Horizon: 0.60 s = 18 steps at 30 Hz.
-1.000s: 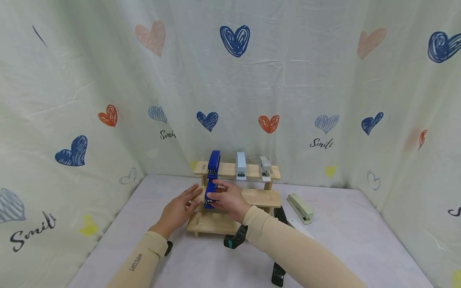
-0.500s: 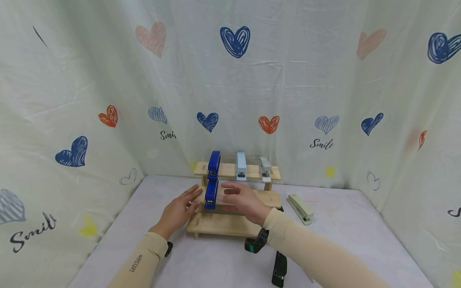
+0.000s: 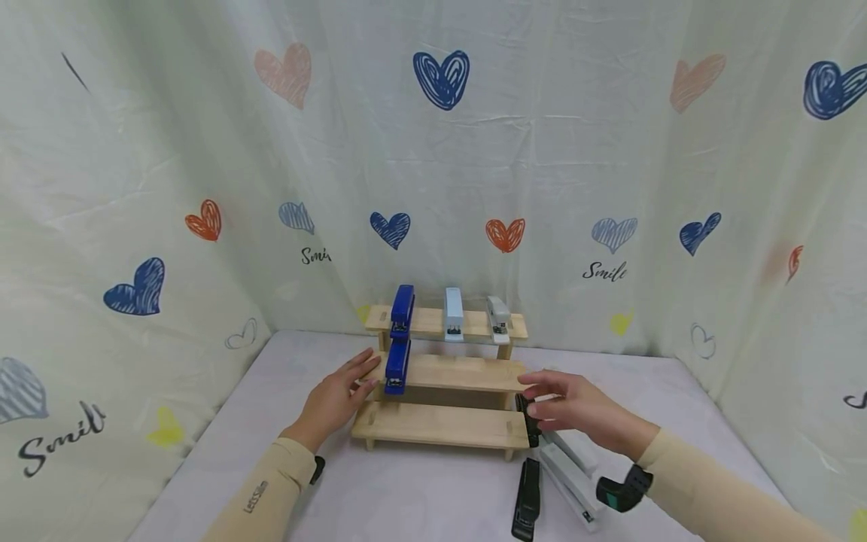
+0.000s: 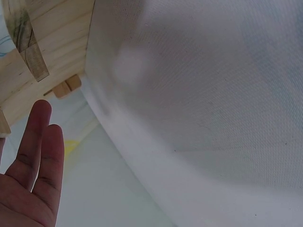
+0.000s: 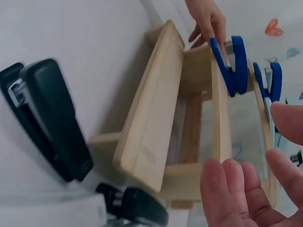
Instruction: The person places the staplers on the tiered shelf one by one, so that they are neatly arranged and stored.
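Note:
My left hand rests its fingertips at the left end of the middle tier of a wooden three-step rack. Its fingers look straight in the left wrist view. A blue stapler stands on that tier, close to those fingers. On the top tier are another blue stapler, a light blue one and a pale grey one. Holding nothing, my right hand hovers past the rack's right end, fingers loosely bent. Near it lies a black stapler, partly covered by the hand.
On the white table, a second black stapler lies before the rack's right front corner. Beside it is a whitish stapler, with another pale one partly hidden under my right hand. A heart-print curtain hangs behind the table.
My right hand has let go of the blue stapler on the middle tier and moved right, off the rack to the staplers on the table. The left hand has stayed put.

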Motion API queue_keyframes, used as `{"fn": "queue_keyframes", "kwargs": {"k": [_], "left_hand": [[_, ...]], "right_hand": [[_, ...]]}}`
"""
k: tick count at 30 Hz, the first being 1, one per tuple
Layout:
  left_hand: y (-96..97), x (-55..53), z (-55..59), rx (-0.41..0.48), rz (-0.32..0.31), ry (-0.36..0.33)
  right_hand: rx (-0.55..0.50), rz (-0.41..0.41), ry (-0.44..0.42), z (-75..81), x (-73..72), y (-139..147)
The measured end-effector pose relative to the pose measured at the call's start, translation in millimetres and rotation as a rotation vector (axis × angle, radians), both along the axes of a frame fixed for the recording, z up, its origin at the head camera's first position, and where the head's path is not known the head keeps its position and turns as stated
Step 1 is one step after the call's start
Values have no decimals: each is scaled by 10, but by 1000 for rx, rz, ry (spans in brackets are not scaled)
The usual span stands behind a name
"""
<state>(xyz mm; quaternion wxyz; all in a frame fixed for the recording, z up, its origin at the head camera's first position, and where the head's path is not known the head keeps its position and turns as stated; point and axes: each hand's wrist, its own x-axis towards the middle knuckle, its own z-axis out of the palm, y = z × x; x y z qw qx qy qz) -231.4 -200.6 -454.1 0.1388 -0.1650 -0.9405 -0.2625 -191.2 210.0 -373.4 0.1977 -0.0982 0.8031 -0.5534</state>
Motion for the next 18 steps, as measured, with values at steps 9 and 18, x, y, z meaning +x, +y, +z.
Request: {"fn": "queue_keyframes", "kwargs": {"k": [9, 18], "left_hand": [[5, -3, 3, -8, -1, -7], [3, -14, -11, -11, 7, -16]], "right_hand": [[75, -43, -48, -281, 247, 815], [125, -119, -67, -555, 224, 1075]]}}
